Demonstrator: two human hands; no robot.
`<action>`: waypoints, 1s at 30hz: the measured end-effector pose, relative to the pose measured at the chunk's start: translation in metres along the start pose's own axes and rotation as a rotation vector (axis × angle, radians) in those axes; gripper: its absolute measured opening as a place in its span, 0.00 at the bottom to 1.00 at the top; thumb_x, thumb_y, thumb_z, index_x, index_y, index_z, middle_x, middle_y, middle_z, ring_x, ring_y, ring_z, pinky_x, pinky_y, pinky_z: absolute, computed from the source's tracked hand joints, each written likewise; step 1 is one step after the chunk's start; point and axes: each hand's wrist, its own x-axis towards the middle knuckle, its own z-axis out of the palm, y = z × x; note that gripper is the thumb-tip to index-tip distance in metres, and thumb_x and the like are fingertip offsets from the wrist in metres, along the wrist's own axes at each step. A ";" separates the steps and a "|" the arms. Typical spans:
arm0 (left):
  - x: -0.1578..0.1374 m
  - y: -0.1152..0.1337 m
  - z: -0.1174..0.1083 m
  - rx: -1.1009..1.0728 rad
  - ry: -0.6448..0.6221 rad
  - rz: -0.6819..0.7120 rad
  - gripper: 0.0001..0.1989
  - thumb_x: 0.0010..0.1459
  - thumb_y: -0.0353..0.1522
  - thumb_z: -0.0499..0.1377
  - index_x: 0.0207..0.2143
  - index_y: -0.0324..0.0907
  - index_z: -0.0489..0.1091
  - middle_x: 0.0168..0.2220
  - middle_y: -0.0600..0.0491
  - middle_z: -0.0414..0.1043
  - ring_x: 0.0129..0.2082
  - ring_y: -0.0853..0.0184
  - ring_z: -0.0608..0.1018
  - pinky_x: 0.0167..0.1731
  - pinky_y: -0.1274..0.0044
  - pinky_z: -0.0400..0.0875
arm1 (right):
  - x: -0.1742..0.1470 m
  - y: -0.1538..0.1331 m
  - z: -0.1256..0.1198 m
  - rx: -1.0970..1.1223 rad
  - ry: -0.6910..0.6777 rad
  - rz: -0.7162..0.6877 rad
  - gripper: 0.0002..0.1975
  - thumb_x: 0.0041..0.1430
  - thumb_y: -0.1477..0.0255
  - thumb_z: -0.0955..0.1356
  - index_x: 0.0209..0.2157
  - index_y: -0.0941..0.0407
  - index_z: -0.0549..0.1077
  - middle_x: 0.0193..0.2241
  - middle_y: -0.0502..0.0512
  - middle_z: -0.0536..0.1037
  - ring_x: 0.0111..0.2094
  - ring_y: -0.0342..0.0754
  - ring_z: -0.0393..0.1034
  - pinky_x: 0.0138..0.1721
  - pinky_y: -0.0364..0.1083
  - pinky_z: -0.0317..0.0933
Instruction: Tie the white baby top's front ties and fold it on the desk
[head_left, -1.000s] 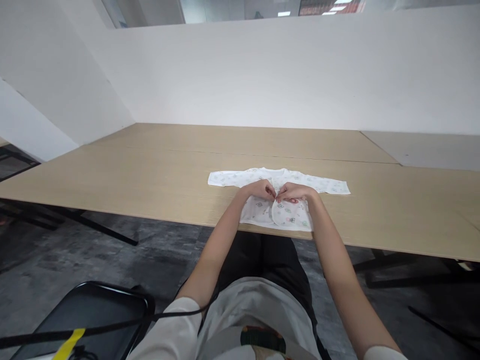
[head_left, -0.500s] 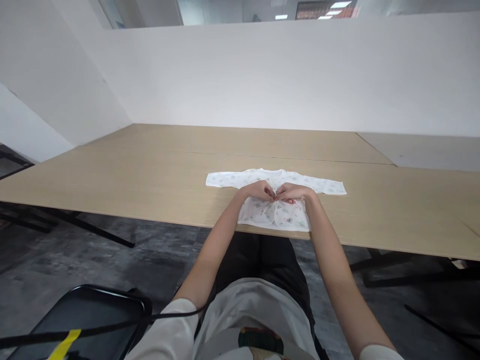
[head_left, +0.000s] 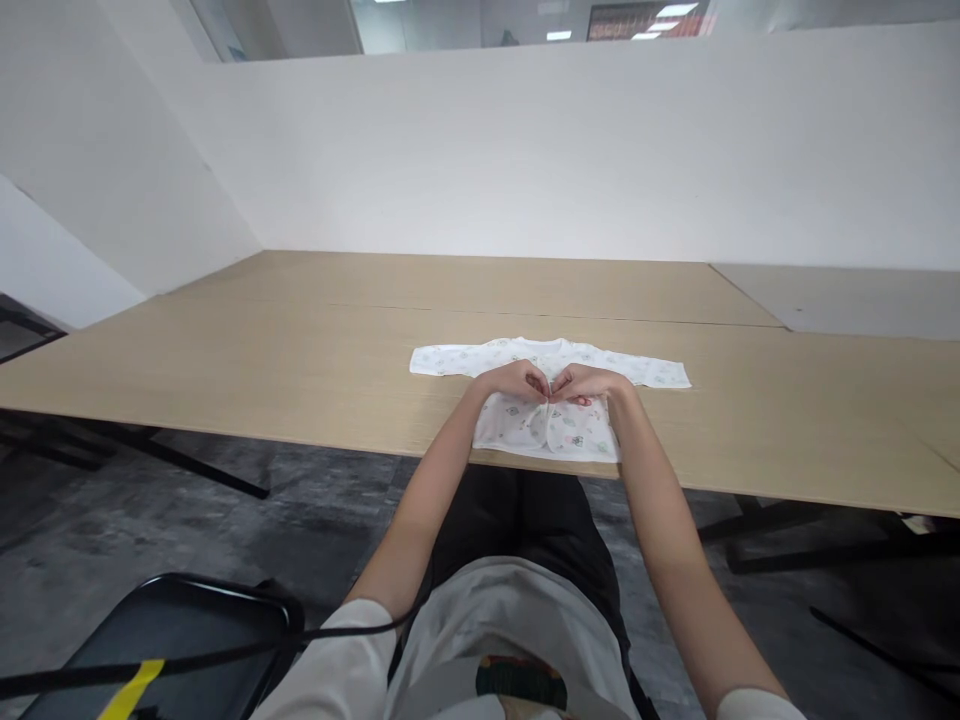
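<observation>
A small white long-sleeved baby shirt (head_left: pixel 510 425) with a scattered print lies flat near the table's front edge, its sleeves spread to both sides and its collar towards the wall. My left hand (head_left: pixel 519 380) and my right hand (head_left: pixel 581 382) meet over the middle of its front. Both pinch the cloth at the centre opening, fingertips almost touching. Whatever small fastening may be between the fingers is hidden. Below the hands the front edges run down to the hem.
The wide wooden table (head_left: pixel 262 350) reaches back to a white wall (head_left: pixel 480 160). A black chair (head_left: pixel 172 640) stands on the floor at the lower left. A black cable (head_left: pixel 247 650) with yellow tape crosses in front of it.
Both hands stay at the same spot on the shirt's front with barely any finger movement. The whole view has shifted very slightly.
</observation>
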 end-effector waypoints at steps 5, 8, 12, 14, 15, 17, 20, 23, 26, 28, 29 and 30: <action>0.000 -0.004 0.000 -0.029 0.000 0.000 0.10 0.44 0.31 0.63 0.33 0.39 0.76 0.30 0.52 0.76 0.30 0.71 0.75 0.33 0.79 0.67 | -0.002 0.000 0.000 0.037 -0.013 -0.008 0.10 0.47 0.67 0.71 0.23 0.60 0.72 0.11 0.43 0.61 0.13 0.35 0.51 0.14 0.37 0.45; 0.000 -0.007 0.000 -0.069 -0.006 -0.006 0.11 0.44 0.32 0.64 0.32 0.38 0.75 0.30 0.52 0.75 0.29 0.70 0.75 0.32 0.79 0.67 | -0.001 0.002 -0.001 0.057 -0.014 -0.009 0.09 0.46 0.67 0.71 0.24 0.60 0.73 0.11 0.43 0.61 0.13 0.35 0.51 0.14 0.38 0.46; 0.001 -0.011 0.001 -0.137 0.000 -0.015 0.11 0.42 0.33 0.65 0.30 0.38 0.71 0.27 0.54 0.73 0.27 0.71 0.74 0.29 0.79 0.65 | 0.001 0.004 0.000 0.042 -0.020 -0.023 0.10 0.46 0.67 0.71 0.27 0.60 0.75 0.11 0.43 0.61 0.13 0.36 0.51 0.14 0.38 0.45; 0.002 -0.012 0.002 -0.152 0.010 -0.028 0.11 0.41 0.32 0.65 0.29 0.38 0.69 0.26 0.56 0.72 0.26 0.71 0.73 0.28 0.79 0.65 | 0.003 0.004 0.000 0.004 -0.026 -0.051 0.09 0.47 0.66 0.71 0.26 0.59 0.75 0.11 0.43 0.61 0.13 0.36 0.51 0.15 0.38 0.45; 0.003 -0.012 0.002 -0.154 0.016 -0.036 0.12 0.41 0.32 0.65 0.29 0.38 0.69 0.25 0.56 0.71 0.26 0.72 0.73 0.28 0.79 0.64 | 0.004 0.004 0.001 -0.016 -0.021 -0.059 0.09 0.47 0.66 0.71 0.25 0.59 0.75 0.10 0.43 0.61 0.13 0.36 0.51 0.15 0.38 0.45; 0.003 -0.011 0.002 -0.153 0.025 -0.047 0.12 0.40 0.32 0.66 0.29 0.39 0.68 0.24 0.57 0.71 0.26 0.72 0.73 0.28 0.79 0.65 | 0.007 0.004 0.003 -0.039 -0.001 -0.060 0.10 0.46 0.66 0.71 0.25 0.59 0.76 0.10 0.43 0.60 0.13 0.36 0.50 0.16 0.39 0.46; 0.002 -0.006 0.001 -0.137 0.038 -0.055 0.11 0.41 0.30 0.64 0.30 0.39 0.70 0.25 0.57 0.72 0.26 0.72 0.74 0.30 0.79 0.66 | 0.010 0.003 0.005 -0.031 0.010 -0.063 0.11 0.45 0.65 0.72 0.27 0.60 0.77 0.10 0.43 0.60 0.13 0.36 0.50 0.16 0.39 0.46; 0.001 -0.002 0.001 -0.097 0.065 -0.055 0.11 0.43 0.29 0.63 0.33 0.38 0.72 0.26 0.56 0.74 0.27 0.72 0.75 0.31 0.80 0.66 | 0.011 0.003 0.006 -0.036 0.024 -0.070 0.12 0.44 0.64 0.72 0.26 0.60 0.76 0.10 0.43 0.60 0.13 0.36 0.50 0.16 0.40 0.46; 0.001 -0.004 0.001 -0.066 0.068 -0.035 0.12 0.43 0.30 0.64 0.34 0.38 0.72 0.28 0.54 0.75 0.29 0.71 0.75 0.32 0.80 0.67 | 0.010 0.003 0.007 -0.056 0.052 -0.068 0.12 0.44 0.64 0.72 0.23 0.60 0.74 0.10 0.43 0.60 0.13 0.36 0.50 0.16 0.40 0.45; 0.002 -0.007 0.001 -0.066 0.055 -0.019 0.13 0.43 0.31 0.64 0.34 0.38 0.72 0.28 0.54 0.75 0.29 0.71 0.76 0.31 0.80 0.66 | 0.009 0.002 0.007 -0.062 0.045 -0.070 0.12 0.44 0.64 0.72 0.21 0.59 0.72 0.10 0.43 0.60 0.13 0.36 0.50 0.16 0.40 0.45; 0.002 -0.009 0.001 -0.069 0.046 -0.015 0.13 0.43 0.31 0.64 0.34 0.38 0.71 0.28 0.54 0.75 0.29 0.71 0.76 0.31 0.80 0.66 | 0.008 0.001 0.007 -0.061 0.034 -0.074 0.12 0.44 0.65 0.72 0.21 0.59 0.72 0.09 0.43 0.59 0.13 0.36 0.49 0.16 0.40 0.45; 0.002 -0.010 0.000 -0.074 0.037 -0.017 0.13 0.43 0.31 0.64 0.34 0.38 0.71 0.28 0.54 0.75 0.29 0.71 0.76 0.30 0.80 0.66 | 0.008 0.001 0.007 -0.059 0.022 -0.079 0.11 0.45 0.65 0.71 0.20 0.59 0.71 0.09 0.43 0.58 0.12 0.36 0.49 0.16 0.39 0.45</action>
